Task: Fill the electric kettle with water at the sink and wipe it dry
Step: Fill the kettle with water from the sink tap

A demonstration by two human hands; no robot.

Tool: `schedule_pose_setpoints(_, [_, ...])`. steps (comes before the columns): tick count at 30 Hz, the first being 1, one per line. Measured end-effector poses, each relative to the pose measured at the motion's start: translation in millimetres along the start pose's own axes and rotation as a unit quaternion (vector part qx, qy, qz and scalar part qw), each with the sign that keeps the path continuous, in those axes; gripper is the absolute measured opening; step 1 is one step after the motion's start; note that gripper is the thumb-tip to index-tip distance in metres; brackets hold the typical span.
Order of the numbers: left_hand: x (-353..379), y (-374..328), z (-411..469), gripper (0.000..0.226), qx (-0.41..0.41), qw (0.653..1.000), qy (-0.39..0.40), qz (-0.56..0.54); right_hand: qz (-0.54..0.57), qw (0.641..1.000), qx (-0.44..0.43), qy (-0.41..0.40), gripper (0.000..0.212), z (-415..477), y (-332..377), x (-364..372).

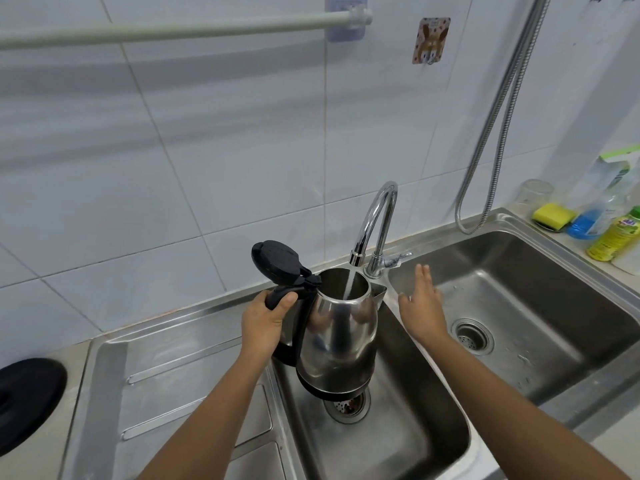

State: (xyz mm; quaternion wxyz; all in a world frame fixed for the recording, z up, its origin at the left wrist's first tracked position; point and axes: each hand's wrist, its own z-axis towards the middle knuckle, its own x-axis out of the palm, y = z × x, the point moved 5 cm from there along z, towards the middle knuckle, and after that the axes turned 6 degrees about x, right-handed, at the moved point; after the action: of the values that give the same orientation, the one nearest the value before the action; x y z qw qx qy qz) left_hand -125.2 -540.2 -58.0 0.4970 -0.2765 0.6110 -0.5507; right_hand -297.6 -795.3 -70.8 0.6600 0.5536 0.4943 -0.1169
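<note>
A steel electric kettle with a black handle hangs above the left sink basin, its black lid flipped up. My left hand is shut on the handle. The chrome faucet pours a stream of water into the kettle's open mouth. My right hand hovers open just right of the kettle, fingers spread, a little below the faucet lever, touching nothing.
The right sink basin has a drain strainer. A yellow sponge, a glass and dish-soap bottles stand at the back right. The kettle's black base sits at far left beside the draining board. A metal hose hangs on the tiled wall.
</note>
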Motion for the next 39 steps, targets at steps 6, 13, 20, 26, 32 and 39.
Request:
schedule_pose_setpoints(6, [-0.3,0.0,1.9,0.014,0.004,1.000,0.000,0.004,-0.198,0.979,-0.042,0.013,0.083,37.0,7.9,4.0])
schedule_pose_setpoints(13, [-0.3,2.0,1.0,0.017,0.006,1.000,0.006,0.015,-0.260,0.964,-0.053,0.002,0.093,49.2,0.8,16.9])
schedule_pose_setpoints(20, [-1.1,9.8,2.5,0.019,-0.002,1.000,0.001,0.014,-0.255,0.965,-0.053,0.012,0.084,71.8,16.3,14.2])
schedule_pose_setpoints(26, [-2.6,6.2,5.7,0.017,0.001,1.000,-0.004,0.017,-0.271,0.961,-0.046,0.013,0.093,87.4,27.1,13.5])
schedule_pose_setpoints(32, [-3.9,7.1,2.0,0.017,0.001,1.000,-0.006,0.012,-0.072,0.996,-0.035,0.046,0.079,65.7,29.8,1.8])
schedule_pose_setpoints(39, [-13.0,-1.4,-20.9,0.025,0.006,1.000,-0.007,0.005,0.373,0.900,-0.008,0.224,0.084,-71.2,15.1,18.7])
